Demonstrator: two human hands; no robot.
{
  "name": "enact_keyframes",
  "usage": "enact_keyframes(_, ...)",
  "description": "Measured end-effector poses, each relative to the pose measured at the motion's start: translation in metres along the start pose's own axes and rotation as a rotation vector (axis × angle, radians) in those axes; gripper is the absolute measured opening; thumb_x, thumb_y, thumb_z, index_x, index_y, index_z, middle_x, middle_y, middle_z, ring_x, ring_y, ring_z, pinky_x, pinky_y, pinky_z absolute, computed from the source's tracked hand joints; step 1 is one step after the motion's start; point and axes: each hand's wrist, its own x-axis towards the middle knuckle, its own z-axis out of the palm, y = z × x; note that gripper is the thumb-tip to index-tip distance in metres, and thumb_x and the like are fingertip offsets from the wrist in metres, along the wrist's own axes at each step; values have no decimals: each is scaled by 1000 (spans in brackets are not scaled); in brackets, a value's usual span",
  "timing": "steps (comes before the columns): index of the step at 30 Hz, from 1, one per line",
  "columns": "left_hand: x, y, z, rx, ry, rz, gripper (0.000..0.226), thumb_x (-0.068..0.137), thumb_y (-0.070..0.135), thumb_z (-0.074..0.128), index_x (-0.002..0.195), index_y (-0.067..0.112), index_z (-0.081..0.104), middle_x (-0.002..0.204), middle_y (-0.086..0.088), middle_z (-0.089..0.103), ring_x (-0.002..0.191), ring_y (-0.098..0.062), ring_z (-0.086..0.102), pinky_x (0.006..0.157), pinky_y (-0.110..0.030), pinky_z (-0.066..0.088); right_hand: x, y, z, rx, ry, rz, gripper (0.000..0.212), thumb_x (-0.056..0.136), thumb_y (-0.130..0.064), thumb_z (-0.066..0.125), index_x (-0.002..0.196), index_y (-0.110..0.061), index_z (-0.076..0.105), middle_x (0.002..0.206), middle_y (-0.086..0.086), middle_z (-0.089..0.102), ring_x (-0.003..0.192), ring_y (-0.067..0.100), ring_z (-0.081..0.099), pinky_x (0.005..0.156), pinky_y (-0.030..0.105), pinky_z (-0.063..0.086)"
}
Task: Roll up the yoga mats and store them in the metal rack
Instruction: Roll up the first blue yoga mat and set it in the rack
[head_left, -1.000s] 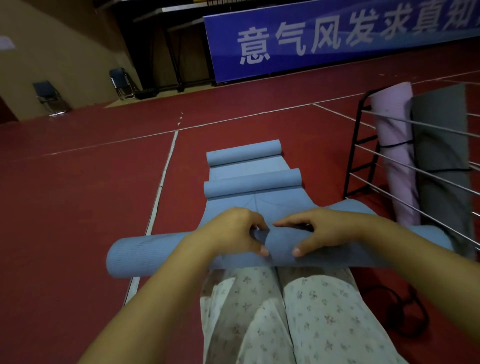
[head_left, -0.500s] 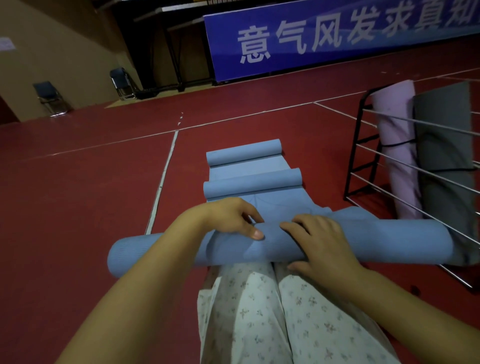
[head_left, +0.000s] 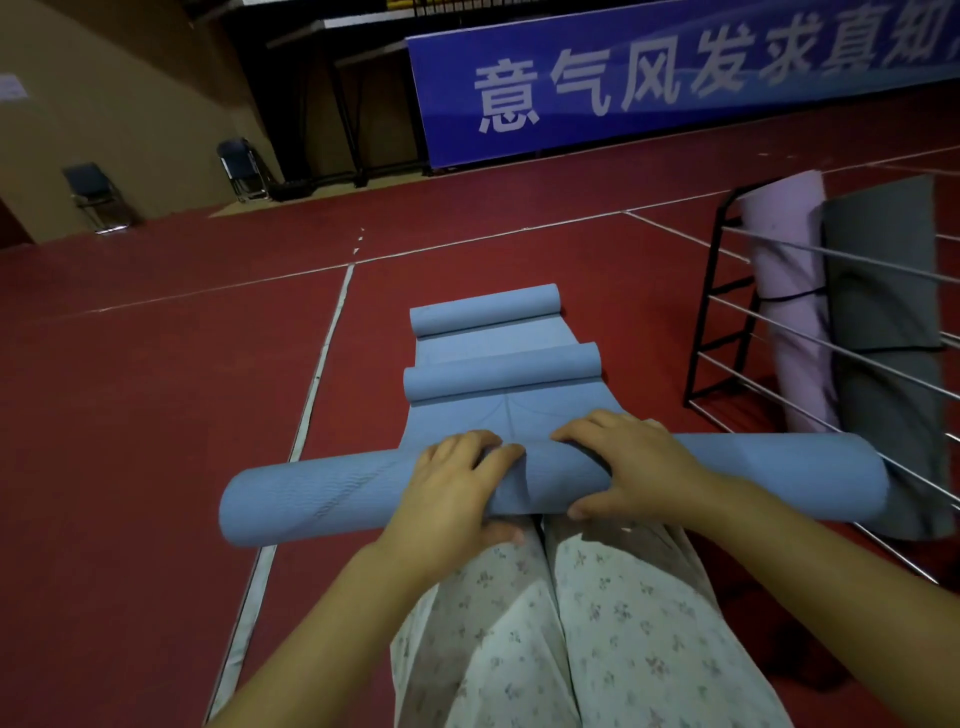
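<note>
1. The blue mat roll (head_left: 311, 499) is gripped near its middle by the left hand (head_left: 457, 483) and the right hand (head_left: 631, 467), fingers curled over the top and thumbs tucked under the near side; it is held across the lap, above the red floor (head_left: 130, 415)
2. Both forearms are extended forward and converge on the roll, wrists roughly level, knuckles facing up
3. A loosening is likely if the grip is eased: creases are seen between the hands, so the outer layer could spring open
4. With both hands close together, the long free ends are left unsupported and could sag or telescope when the roll is lifted
5. The right end lies just beside the metal rack (head_left: 727, 322), whose bars could be snagged on insertion
6. A pink mat (head_left: 784, 291) and a grey mat (head_left: 883, 270) are already stored there; two more blue rolls (head_left: 498, 371) are left lying on the floor ahead
</note>
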Motion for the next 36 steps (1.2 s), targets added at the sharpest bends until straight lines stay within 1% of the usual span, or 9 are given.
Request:
enact_keyframes(5, 22, 0, 1, -24, -52, -86, 76, 70, 47, 72, 137, 29, 39, 127, 2, 43, 116, -23, 42, 95, -34, 29, 23, 13, -13, 129, -189, 6, 64, 66, -59, 73, 122, -42, 47, 113, -12, 51, 102, 9, 53, 88, 32, 46)
enact_keyframes(12, 47, -16, -1, -150, -195, -129, 78, 62, 54, 79, 128, 31, 45, 117, 1, 51, 107, -22, 49, 85, -34, 38, 43, 20, -23, 169, -342, 18, 70, 73, -55, 72, 134, -36, 44, 126, -11, 52, 111, 8, 51, 95, 26, 42)
enact_keyframes(16, 57, -23, -6, -222, -270, -137, 71, 64, 51, 79, 125, 32, 46, 114, 1, 53, 101, -20, 53, 80, -31, 42, 32, 15, -24, -124, -183, -67, 73, 82, -60, 59, 144, -41, 26, 130, -7, 41, 119, 13, 42, 94, 29, 35)
enact_keyframes(19, 65, -28, -8, -275, -342, -151, 67, 66, 49, 79, 123, 32, 47, 113, 3, 55, 100, -17, 54, 83, -30, 45, 14, 4, -16, -290, -13, -123, 67, 81, -57, 60, 140, -40, 34, 125, -2, 42, 112, 19, 45, 90, 35, 35)
enact_keyframes(22, 75, -32, -10, -300, -409, -157, 67, 66, 49, 80, 123, 33, 48, 112, 8, 55, 101, -14, 54, 86, -29, 46, 2, 2, 8, -284, 110, -141, 82, 52, -57, 82, 123, -30, 50, 107, 6, 56, 89, 27, 59, 74, 42, 47)
enact_keyframes(25, 82, -36, -9, -324, -486, -170, 66, 67, 51, 80, 122, 34, 50, 113, 10, 55, 102, -13, 53, 89, -29, 45, 5, 9, 23, -308, 180, -125, 96, 36, -59, 86, 120, -30, 48, 103, 6, 59, 83, 28, 62, 65, 44, 50)
enact_keyframes(28, 86, -43, -6, -375, -491, -172, 63, 66, 52, 80, 121, 34, 53, 117, 8, 55, 108, -14, 54, 95, -32, 45, 17, 16, 24, -247, 195, -131, 89, 44, -52, 84, 122, -31, 46, 103, 4, 57, 85, 28, 60, 67, 43, 45)
enact_keyframes(31, 73, -47, -2, -360, -392, -148, 71, 68, 49, 79, 129, 27, 51, 118, 3, 43, 111, -13, 46, 100, -28, 39, 19, 18, 26, -220, 145, -124, 76, 58, -48, 75, 128, -31, 48, 108, 4, 53, 93, 29, 55, 74, 43, 39)
enact_keyframes(36, 59, -43, 11, -271, -264, -50, 66, 68, 46, 81, 118, 19, 48, 112, 0, 48, 99, -17, 48, 79, -27, 38, 26, 24, 23, -206, 36, -75, 72, 75, -51, 66, 138, -38, 35, 120, -2, 41, 109, 22, 43, 86, 38, 31)
